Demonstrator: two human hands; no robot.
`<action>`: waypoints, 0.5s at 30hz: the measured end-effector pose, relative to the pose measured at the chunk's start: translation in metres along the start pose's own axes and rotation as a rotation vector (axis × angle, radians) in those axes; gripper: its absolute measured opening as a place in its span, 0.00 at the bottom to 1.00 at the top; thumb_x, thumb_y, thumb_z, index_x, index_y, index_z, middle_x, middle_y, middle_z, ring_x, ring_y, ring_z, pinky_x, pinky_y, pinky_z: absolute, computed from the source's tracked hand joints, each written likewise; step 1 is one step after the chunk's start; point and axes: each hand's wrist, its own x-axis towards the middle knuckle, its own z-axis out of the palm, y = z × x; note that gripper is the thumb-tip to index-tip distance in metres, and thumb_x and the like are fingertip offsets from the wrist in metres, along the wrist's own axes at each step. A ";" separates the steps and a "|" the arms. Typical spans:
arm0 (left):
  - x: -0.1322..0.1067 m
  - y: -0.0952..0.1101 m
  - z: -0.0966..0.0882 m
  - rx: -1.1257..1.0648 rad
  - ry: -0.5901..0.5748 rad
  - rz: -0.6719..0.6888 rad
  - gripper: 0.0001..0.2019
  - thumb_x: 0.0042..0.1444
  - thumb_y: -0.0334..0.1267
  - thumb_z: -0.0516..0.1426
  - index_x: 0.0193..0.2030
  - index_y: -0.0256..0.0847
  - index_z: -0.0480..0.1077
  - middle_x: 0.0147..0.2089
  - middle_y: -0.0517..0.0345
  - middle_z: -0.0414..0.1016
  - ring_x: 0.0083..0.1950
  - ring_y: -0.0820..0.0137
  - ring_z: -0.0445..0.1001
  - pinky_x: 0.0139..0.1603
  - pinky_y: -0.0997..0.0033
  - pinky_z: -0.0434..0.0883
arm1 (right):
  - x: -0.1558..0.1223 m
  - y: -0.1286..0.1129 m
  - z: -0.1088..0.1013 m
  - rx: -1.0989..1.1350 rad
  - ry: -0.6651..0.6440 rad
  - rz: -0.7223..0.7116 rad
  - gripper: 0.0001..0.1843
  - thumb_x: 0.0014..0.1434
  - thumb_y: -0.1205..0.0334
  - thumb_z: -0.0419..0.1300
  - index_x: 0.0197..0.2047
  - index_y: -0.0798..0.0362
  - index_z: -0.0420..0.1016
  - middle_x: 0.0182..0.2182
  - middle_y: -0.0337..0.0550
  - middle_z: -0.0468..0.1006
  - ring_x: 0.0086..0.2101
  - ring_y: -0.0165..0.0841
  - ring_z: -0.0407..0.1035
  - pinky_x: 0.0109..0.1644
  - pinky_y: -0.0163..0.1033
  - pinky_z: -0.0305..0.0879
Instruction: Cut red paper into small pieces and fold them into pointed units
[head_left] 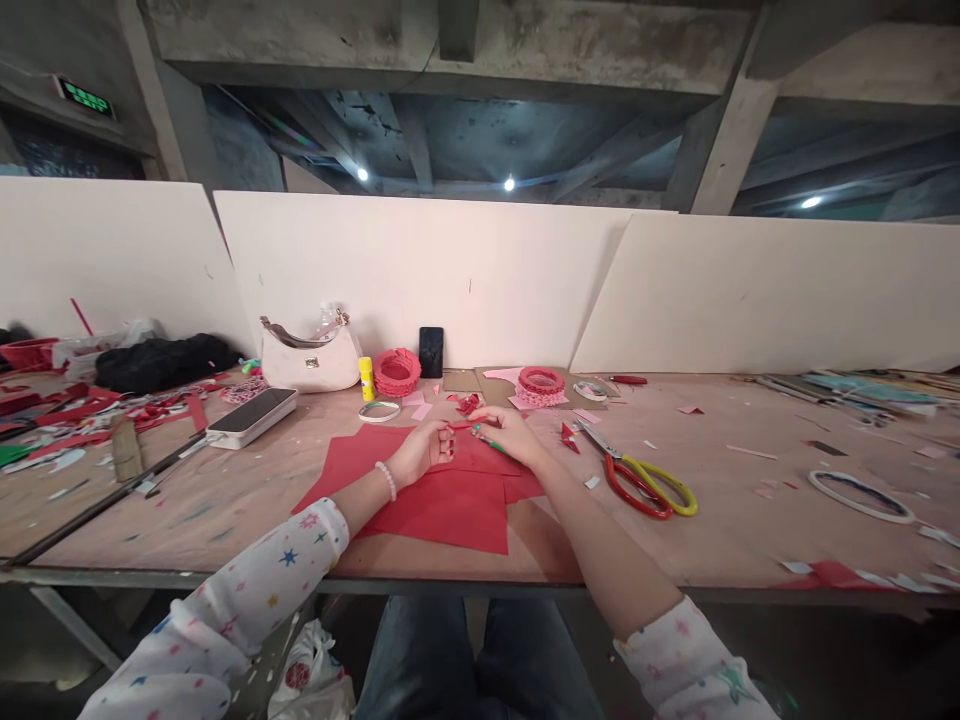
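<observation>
The left hand [422, 452] and the right hand [511, 437] are together above the middle of the table [750, 520], fingers curled toward each other, with a narrow red paper strip [463, 426] across the small gap between them. The right hand is closed on a thin green-tipped stick [494, 446]. The left hand's fingertips sit close to the strip, though whether they pinch it is too small to tell. The strip looks very light and soft, likely to bend or crease under slight pressure, so it seems best held near one end between fingertip and thumb.

Beneath the hands, overlapping red paper sheets [442, 512] lie flat on the table. They look thin and limp, apt to slide over one another, and a corner or edge would give the easiest hold. Small red paper scraps [470, 404] lie just beyond the hands.

To the right, scissors with yellow and red handles [643, 487] lie open, their blades pointing toward the hands, and a ring of white tape [859, 496] sits farther right. On the far side stand a coiled red paper ring [397, 372], a yellow glue stick [366, 379], and an upright black phone [430, 352]. A pinkish coiled paper ring [541, 381] lies on pink paper; such coils look delicate and would need gentle handling around their outer wall.
</observation>
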 end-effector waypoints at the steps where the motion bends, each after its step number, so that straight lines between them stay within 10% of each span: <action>1: 0.000 0.000 0.000 0.040 -0.015 0.016 0.05 0.46 0.36 0.50 0.26 0.37 0.59 0.22 0.64 0.59 0.21 0.80 0.60 0.24 0.79 0.61 | 0.000 0.001 0.001 -0.016 0.010 0.011 0.09 0.46 0.66 0.52 0.32 0.55 0.70 0.31 0.41 0.73 0.29 0.28 0.64 0.35 0.34 0.59; 9: -0.002 -0.008 0.003 0.678 -0.013 0.379 0.13 0.52 0.41 0.50 0.43 0.40 0.64 0.45 0.54 0.67 0.48 0.67 0.63 0.51 0.66 0.59 | -0.002 0.007 0.008 -0.069 -0.177 0.097 0.14 0.52 0.56 0.51 0.22 0.56 0.68 0.14 0.36 0.66 0.18 0.25 0.58 0.24 0.31 0.52; 15: -0.003 -0.007 0.001 0.679 -0.060 0.362 0.19 0.54 0.47 0.46 0.49 0.41 0.65 0.49 0.53 0.67 0.55 0.65 0.58 0.56 0.63 0.53 | -0.005 0.004 0.013 -0.023 -0.344 0.121 0.16 0.50 0.55 0.53 0.17 0.55 0.62 0.13 0.34 0.63 0.17 0.24 0.57 0.24 0.31 0.52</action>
